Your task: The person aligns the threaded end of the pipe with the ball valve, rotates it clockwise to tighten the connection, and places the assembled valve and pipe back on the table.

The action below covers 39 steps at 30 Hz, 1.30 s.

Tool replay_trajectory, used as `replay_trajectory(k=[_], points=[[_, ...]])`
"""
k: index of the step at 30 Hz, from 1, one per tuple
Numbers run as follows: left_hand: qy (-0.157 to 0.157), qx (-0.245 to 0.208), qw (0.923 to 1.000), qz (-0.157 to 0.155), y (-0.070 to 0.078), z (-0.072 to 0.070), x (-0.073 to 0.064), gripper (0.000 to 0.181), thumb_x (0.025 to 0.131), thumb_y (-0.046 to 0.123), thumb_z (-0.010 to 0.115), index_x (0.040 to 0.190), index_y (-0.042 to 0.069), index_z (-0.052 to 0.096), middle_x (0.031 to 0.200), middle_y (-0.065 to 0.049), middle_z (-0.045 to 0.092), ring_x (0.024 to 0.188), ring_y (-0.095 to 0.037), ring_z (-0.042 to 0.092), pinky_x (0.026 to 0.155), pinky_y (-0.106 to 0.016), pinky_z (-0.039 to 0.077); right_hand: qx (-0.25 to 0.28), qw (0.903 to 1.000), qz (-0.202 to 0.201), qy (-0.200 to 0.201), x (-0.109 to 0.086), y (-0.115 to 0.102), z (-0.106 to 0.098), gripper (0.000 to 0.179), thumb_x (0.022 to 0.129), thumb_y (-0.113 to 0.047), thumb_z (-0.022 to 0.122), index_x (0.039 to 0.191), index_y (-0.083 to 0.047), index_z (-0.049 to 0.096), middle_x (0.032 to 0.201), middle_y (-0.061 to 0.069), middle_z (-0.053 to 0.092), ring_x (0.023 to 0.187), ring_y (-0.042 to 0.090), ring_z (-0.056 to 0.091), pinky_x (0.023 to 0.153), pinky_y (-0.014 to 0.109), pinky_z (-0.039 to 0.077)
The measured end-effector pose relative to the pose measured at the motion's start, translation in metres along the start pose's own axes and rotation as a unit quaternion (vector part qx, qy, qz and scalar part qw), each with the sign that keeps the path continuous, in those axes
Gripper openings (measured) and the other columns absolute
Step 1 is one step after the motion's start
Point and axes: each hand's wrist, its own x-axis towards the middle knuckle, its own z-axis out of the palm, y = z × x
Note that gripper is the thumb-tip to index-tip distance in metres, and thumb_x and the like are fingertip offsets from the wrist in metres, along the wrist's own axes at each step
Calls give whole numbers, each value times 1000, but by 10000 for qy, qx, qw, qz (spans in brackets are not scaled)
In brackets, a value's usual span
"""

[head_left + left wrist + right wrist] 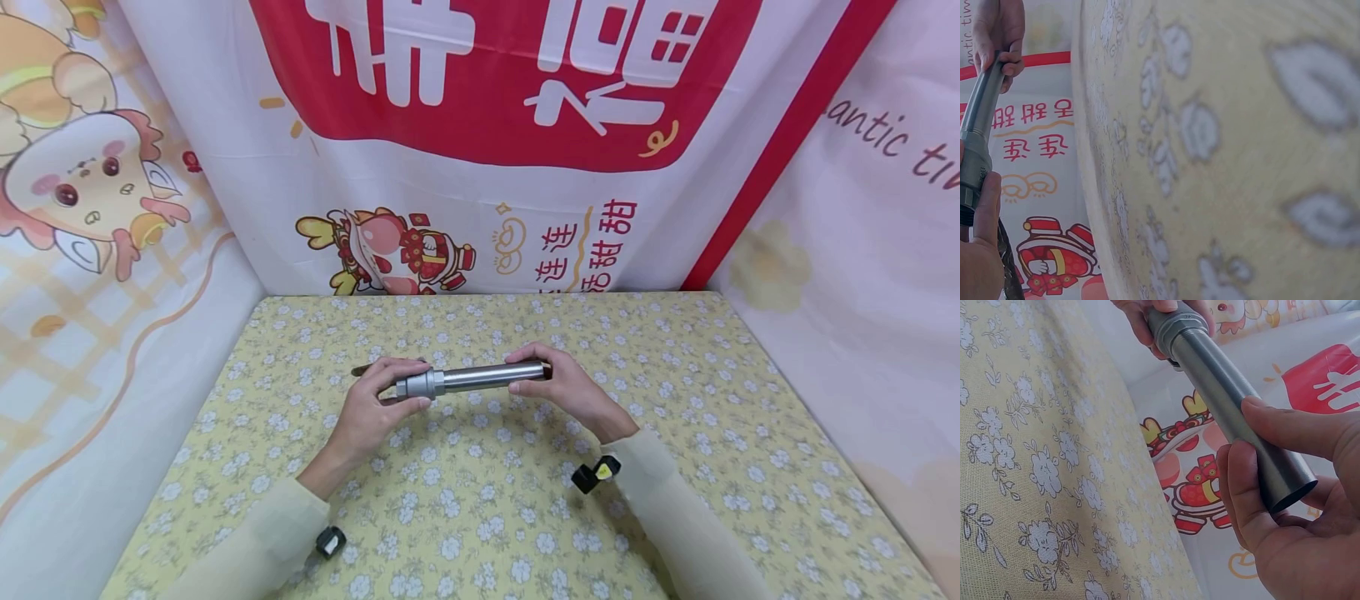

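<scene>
A silver metal tube (487, 377) with a wider grey collar-like fitting (422, 384) at its left end is held level above the table. My left hand (372, 408) grips the fitting between thumb and fingers. Near the opposite end, my right hand (572, 385) holds the tube. In the right wrist view, the tube's near end (1294, 494) is hollow, with my thumb and fingers pinching its sides just behind the rim. Behind my left hand shows a narrow dark object (361, 370); its kind cannot be told.
A yellow cloth with white flowers (480, 500) covers the table. Printed white curtains (465, 192) hang behind it and along both sides. Small black devices (330, 542) are strapped at both wrists.
</scene>
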Motion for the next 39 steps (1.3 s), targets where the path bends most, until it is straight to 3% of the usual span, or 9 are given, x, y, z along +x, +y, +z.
replay_trajectory(k=[13,21,34,39], points=[[-3,41,10000,-42,2,1,0,45,93,12,88,136,20,77,143,-5,61,126,-29,61,98,-24,64,-10,9999,159,30,-3,-2,-2,40,101,-26,82,137,-15,69,132,13,67,110,27,69,109,68,53],[-29,29,10000,6,2,1,0,45,94,11,88,137,19,76,142,-5,61,126,-29,61,98,-23,63,25,9998,160,77,-3,-1,-3,35,102,-30,81,134,-17,72,131,12,67,111,38,67,109,70,51],[-30,26,10000,54,2,2,0,45,94,11,87,137,18,76,141,-6,61,124,-28,61,97,-24,64,122,9997,169,120,-2,-1,-3,35,102,-33,80,132,-17,73,122,13,69,100,28,65,106,69,49],[-39,30,10000,46,2,2,0,46,94,11,88,137,19,76,140,-6,61,124,-28,61,97,-24,64,87,9997,168,136,-2,-1,-3,37,103,-36,79,134,-16,73,117,12,71,102,37,64,105,65,50]])
